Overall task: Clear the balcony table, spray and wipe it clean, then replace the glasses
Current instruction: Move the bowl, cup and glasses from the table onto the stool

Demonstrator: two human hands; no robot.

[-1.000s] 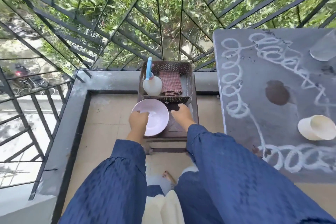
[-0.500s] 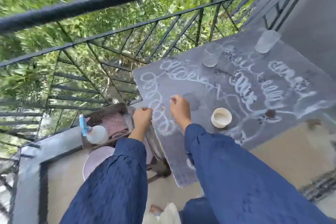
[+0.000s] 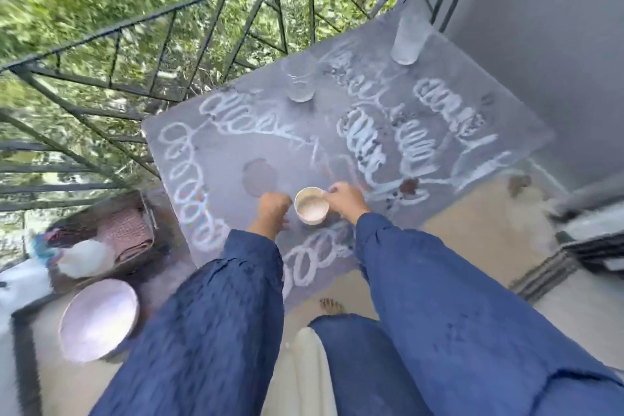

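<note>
Balcony, clearing stage: through the head camera I watch the person's right hand (image 3: pixel 344 201) meet the white cup (image 3: pixel 311 209), which stands near the front edge of the grey table (image 3: pixel 290 159). Its fingers look pinched on the cup's right rim. The left hand (image 3: pixel 271 213) sits curled just beside the cup's other side; through the blur I cannot tell whether it touches.

I judge the table only partly cleared. The next move calls for a level lift of the cup toward the pink bowl (image 3: pixel 99 319) low on the left. Two glasses (image 3: pixel 300 83) (image 3: pixel 408 40) wait at the far edge.

White looping scrawls and dark stains cover the tabletop. A basket (image 3: pixel 148 209) at left holds the spray bottle (image 3: pixel 84 258) and a checked cloth (image 3: pixel 130 236). An iron railing (image 3: pixel 216 44) fronts greenery, and a grey wall (image 3: pixel 540 44) closes the right.
</note>
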